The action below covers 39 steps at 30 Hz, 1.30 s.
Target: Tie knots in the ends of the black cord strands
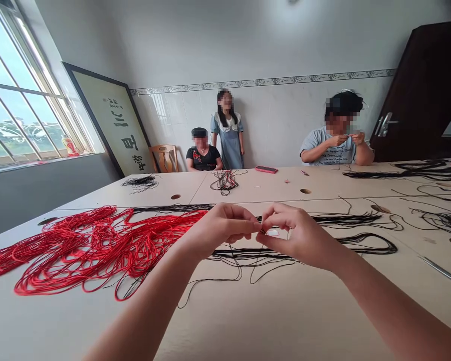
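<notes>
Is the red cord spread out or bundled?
Spread out: the red cord lies in wide, loose loops across the table.

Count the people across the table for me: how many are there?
3: a seated person in a black top, left of centre; a standing person in a blue dress beside them, against the tiled wall; a seated person in a grey T-shirt, further right. Others could be out of view.

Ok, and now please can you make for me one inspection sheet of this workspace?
Surface: pale table with round holes.
Job's things: black cords and red cords, loosely spread.
Clutter: pink phone farther along the table.
Hands: left hand and right hand pinch the black cords together.
Cables: nothing seen.
Surroundings: window, framed calligraphy, one standing person, two seated people.
</notes>
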Each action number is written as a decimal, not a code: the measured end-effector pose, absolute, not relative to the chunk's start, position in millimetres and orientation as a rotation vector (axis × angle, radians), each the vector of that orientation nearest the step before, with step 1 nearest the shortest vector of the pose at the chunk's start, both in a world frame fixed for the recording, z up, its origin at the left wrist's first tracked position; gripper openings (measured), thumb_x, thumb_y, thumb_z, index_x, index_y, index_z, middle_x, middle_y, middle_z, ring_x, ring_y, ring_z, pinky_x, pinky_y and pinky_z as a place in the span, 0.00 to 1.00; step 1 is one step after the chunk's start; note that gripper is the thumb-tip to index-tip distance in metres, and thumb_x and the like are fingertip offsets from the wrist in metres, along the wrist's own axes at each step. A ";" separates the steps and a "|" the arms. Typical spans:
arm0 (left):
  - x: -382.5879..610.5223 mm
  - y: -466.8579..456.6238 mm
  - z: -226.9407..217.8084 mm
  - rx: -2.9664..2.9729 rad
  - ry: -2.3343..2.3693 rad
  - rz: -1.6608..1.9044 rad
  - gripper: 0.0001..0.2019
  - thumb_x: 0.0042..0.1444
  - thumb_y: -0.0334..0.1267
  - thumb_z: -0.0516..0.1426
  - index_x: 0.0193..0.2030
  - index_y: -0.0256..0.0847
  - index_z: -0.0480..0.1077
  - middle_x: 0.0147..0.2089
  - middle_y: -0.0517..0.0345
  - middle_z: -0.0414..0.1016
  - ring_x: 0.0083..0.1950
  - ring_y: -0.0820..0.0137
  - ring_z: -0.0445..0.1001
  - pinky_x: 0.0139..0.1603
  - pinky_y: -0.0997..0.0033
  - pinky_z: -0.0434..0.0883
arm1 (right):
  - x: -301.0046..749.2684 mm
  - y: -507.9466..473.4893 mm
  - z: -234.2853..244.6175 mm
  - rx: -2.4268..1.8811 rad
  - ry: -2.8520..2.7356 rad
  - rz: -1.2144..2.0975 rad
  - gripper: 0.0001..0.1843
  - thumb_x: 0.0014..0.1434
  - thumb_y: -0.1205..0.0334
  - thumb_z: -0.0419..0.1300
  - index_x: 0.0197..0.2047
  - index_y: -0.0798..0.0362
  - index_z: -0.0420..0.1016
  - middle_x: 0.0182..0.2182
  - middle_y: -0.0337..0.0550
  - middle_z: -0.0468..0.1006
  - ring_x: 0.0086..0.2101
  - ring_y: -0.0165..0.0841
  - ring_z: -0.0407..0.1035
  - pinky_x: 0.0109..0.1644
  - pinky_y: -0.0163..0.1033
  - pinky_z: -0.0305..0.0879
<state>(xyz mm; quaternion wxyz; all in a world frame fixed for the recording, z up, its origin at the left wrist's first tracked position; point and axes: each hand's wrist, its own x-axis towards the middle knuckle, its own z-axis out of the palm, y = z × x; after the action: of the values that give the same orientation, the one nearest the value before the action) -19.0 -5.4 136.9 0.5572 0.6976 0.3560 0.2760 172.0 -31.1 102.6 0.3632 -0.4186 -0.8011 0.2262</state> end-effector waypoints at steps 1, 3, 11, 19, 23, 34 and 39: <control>-20.0 -4.3 136.6 1.637 0.847 0.676 0.06 0.48 0.36 0.60 0.28 0.35 0.72 0.19 0.64 0.59 0.20 0.81 0.51 0.20 0.77 0.45 | 173.3 -30.9 102.7 -1.084 -2.072 0.552 0.07 0.54 0.54 0.59 0.31 0.46 0.75 0.37 0.37 0.68 0.32 0.28 0.63 0.34 0.34 0.59; -22.2 -2.5 136.6 1.628 0.868 0.712 0.05 0.48 0.35 0.59 0.27 0.35 0.71 0.19 0.64 0.58 0.20 0.81 0.50 0.20 0.76 0.44 | 179.7 -29.8 104.6 -1.132 -2.081 0.438 0.06 0.53 0.55 0.60 0.29 0.46 0.76 0.37 0.38 0.66 0.34 0.29 0.64 0.37 0.35 0.59; -21.4 -2.3 135.5 1.622 0.875 0.621 0.06 0.48 0.36 0.59 0.27 0.35 0.70 0.18 0.65 0.56 0.19 0.81 0.49 0.19 0.76 0.43 | 186.6 -17.2 103.3 -1.335 -1.618 0.553 0.11 0.51 0.52 0.61 0.32 0.52 0.75 0.17 0.33 0.57 0.19 0.25 0.52 0.22 0.33 0.51; -20.3 3.3 132.4 1.587 0.857 0.648 0.07 0.51 0.35 0.57 0.25 0.34 0.68 0.18 0.65 0.55 0.19 0.83 0.49 0.18 0.78 0.43 | 158.2 -20.7 94.5 -0.803 -1.336 1.586 0.15 0.61 0.57 0.49 0.51 0.49 0.55 0.30 0.41 0.74 0.30 0.32 0.71 0.41 0.42 0.66; -21.5 6.8 133.6 1.593 0.920 0.666 0.07 0.51 0.35 0.57 0.25 0.34 0.68 0.18 0.65 0.56 0.18 0.83 0.49 0.18 0.79 0.44 | 184.7 -25.8 109.3 -1.036 -1.584 1.547 0.17 0.62 0.55 0.46 0.54 0.47 0.50 0.27 0.40 0.72 0.21 0.28 0.62 0.29 0.37 0.63; -20.6 19.0 130.3 1.657 1.048 0.658 0.12 0.49 0.35 0.58 0.18 0.36 0.65 0.15 0.65 0.54 0.17 0.82 0.48 0.17 0.78 0.45 | 253.7 -4.9 108.7 -1.631 -2.354 0.628 0.11 0.56 0.54 0.54 0.33 0.51 0.72 0.28 0.40 0.71 0.25 0.28 0.60 0.25 0.32 0.56; -18.7 35.6 114.3 1.665 1.165 0.667 0.08 0.47 0.37 0.60 0.22 0.35 0.69 0.20 0.61 0.61 0.18 0.83 0.51 0.18 0.78 0.47 | 227.1 21.1 75.7 -1.622 -2.358 0.221 0.11 0.55 0.61 0.52 0.37 0.51 0.74 0.43 0.47 0.70 0.41 0.37 0.65 0.40 0.38 0.60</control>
<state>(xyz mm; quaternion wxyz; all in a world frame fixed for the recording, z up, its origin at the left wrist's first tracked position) -18.7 35.6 114.3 0.4808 0.6825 0.4778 0.2734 227.1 21.1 75.7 0.1350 -0.5600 -0.8139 0.0763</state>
